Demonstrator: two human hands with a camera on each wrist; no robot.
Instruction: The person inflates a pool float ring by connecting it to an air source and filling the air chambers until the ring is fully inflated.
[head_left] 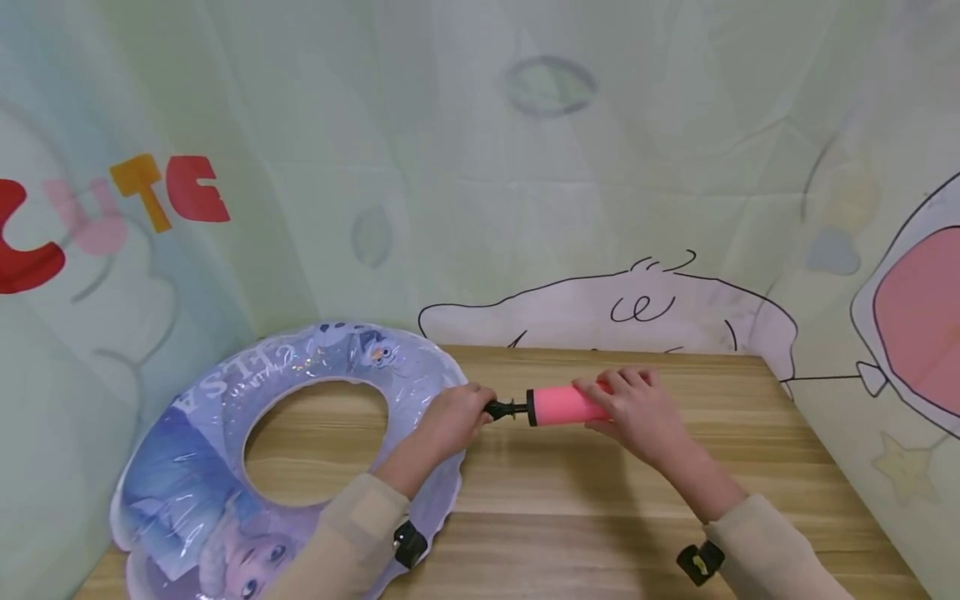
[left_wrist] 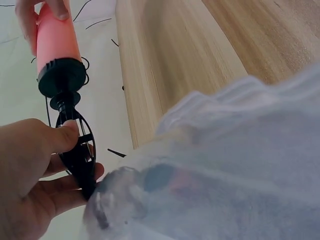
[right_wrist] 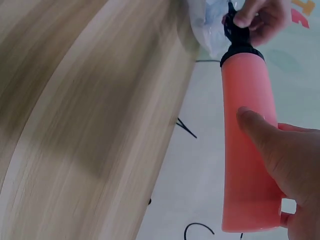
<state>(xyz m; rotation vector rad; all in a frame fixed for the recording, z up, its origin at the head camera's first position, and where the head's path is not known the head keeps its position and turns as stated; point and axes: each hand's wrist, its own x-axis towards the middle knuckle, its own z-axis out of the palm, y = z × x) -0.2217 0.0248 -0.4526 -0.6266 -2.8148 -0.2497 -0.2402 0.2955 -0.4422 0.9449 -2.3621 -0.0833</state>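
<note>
A pink hand pump with a black handle is held level above the table between both hands. My left hand grips the black handle, its thumb lying along it in the left wrist view. Around the pink barrel curls my right hand, thumb on the near side. Only a short stretch of the pump's rod shows between handle and barrel. On the left lies an inflated swim ring, blue and purple with cartoon figures, partly hidden under my left forearm.
The wood-grain table runs back to a printed cloth backdrop with cartoon drawings and coloured letters. Cloth also hangs along the left and right sides. A small black device is worn on the left wrist, another on the right.
</note>
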